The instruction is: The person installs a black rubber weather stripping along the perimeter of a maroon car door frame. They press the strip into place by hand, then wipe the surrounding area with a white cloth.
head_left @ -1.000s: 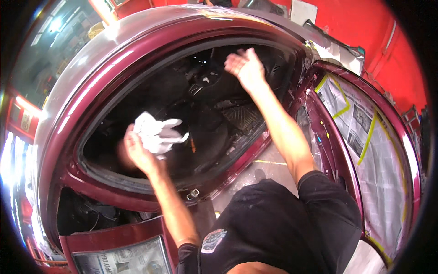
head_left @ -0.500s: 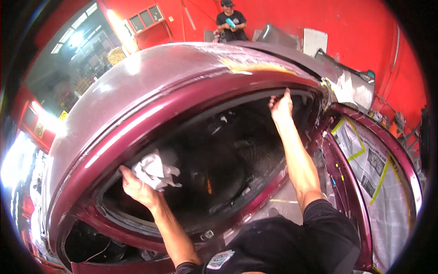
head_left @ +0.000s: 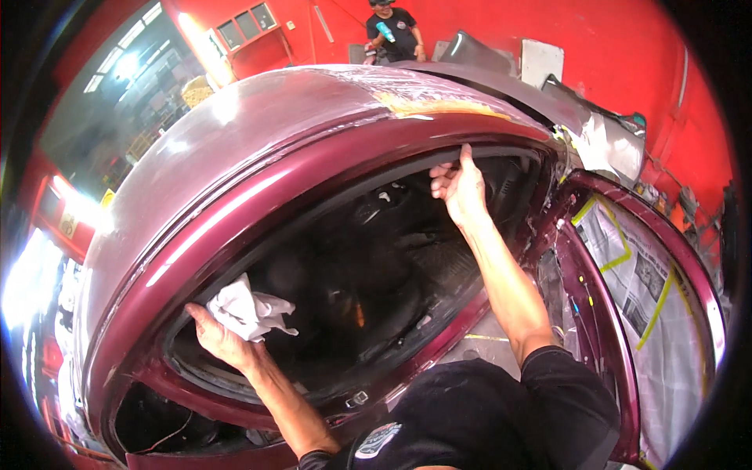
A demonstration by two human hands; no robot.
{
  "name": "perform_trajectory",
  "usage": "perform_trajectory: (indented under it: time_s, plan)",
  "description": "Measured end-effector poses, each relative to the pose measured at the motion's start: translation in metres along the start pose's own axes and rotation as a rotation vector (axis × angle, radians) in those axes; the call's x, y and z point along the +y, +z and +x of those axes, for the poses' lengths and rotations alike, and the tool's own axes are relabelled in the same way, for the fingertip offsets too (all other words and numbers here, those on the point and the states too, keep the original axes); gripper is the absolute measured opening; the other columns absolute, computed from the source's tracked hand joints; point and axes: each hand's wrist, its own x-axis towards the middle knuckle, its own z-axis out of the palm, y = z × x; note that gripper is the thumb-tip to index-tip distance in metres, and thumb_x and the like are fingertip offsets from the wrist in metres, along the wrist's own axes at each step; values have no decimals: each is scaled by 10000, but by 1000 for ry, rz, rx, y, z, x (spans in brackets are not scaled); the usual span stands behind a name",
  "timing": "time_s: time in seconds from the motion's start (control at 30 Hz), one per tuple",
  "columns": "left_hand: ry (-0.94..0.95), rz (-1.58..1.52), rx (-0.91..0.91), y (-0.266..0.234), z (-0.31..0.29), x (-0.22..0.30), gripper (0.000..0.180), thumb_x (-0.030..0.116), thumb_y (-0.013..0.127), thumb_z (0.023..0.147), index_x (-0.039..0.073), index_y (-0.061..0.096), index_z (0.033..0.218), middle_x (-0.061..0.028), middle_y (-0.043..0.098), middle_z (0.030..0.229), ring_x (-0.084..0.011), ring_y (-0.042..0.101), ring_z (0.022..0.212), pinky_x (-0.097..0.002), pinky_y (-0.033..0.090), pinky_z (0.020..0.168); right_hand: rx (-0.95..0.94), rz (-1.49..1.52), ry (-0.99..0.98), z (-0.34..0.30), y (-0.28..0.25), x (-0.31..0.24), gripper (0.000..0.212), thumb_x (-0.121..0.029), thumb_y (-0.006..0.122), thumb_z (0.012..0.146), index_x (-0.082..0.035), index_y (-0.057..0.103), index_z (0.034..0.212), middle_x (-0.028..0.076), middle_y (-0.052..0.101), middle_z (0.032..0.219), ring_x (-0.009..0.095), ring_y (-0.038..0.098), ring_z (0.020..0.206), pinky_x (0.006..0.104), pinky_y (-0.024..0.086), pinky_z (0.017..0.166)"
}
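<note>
My left hand (head_left: 222,338) is closed on a crumpled white cloth (head_left: 249,308) at the left end of a car's door opening. Its thumb rests on the edge of the maroon door frame (head_left: 305,168). Along the upper inside of that frame runs a black rubber seal (head_left: 392,171). High up at the opening, my right hand (head_left: 462,192) has its thumb raised against this seal. The other fingers of that hand are loosely bent and apart, with nothing seen in them.
The car's roof (head_left: 258,110) is dull, with a sanded, yellowish patch (head_left: 439,103). A maroon door (head_left: 603,337) stands open at right, paper-masked inside. Beyond the car, a person (head_left: 395,35) in black carries a teal object. Panels lean by the red wall (head_left: 627,63).
Both my hands have shifted left along the frame, the left one also slightly down with the cloth. The person behind has lowered one arm from the teal object.
</note>
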Motion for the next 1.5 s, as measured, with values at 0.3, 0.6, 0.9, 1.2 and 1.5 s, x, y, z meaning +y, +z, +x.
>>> perform_trajectory:
  time_s: [0.3, 0.6, 0.9, 1.2, 1.5]
  plan:
    - [-75, 106, -119, -18, 5, 6, 450, 422, 583, 1016, -7, 643, 893, -92, 685, 767, -169, 663, 630, -301, 547, 586, -5, 38, -38, -2, -4, -3, 579, -560, 444, 1028, 15, 506, 1016, 150, 623, 699, 222, 580, 499, 337, 462, 439]
    - [224, 546, 40, 6, -48, 7, 172, 147, 680, 957, -21, 695, 989, -67, 707, 962, -130, 639, 871, -282, 507, 782, -676, -151, 38, -111, 107, 54, 520, -438, 498, 1047, 67, 597, 1117, 149, 679, 862, 184, 682, 674, 288, 562, 583]
    - [870, 1388, 276, -82, -15, 83, 229, 186, 784, 827, 66, 667, 982, -108, 642, 914, -306, 677, 780, -391, 549, 660, -1263, -216, -56, -203, 283, 185, 384, -320, 613, 1015, 38, 683, 1135, 101, 719, 906, 155, 686, 748, 286, 562, 700]
    - [928, 1675, 323, -88, 14, 75, 238, 138, 789, 780, 50, 630, 935, -113, 647, 867, -303, 665, 706, -364, 525, 602, -1204, -81, -66, -230, 311, 220, 251, -257, 669, 985, -15, 727, 949, 47, 695, 764, 153, 633, 629, 314, 498, 592]
    - [998, 1733, 283, -97, 22, 66, 223, 143, 748, 741, 96, 565, 860, -82, 564, 774, -295, 621, 626, -386, 483, 515, -944, 83, -626, -247, 331, 257, 309, -273, 611, 1016, 14, 702, 949, 130, 667, 750, 228, 635, 645, 349, 505, 641]
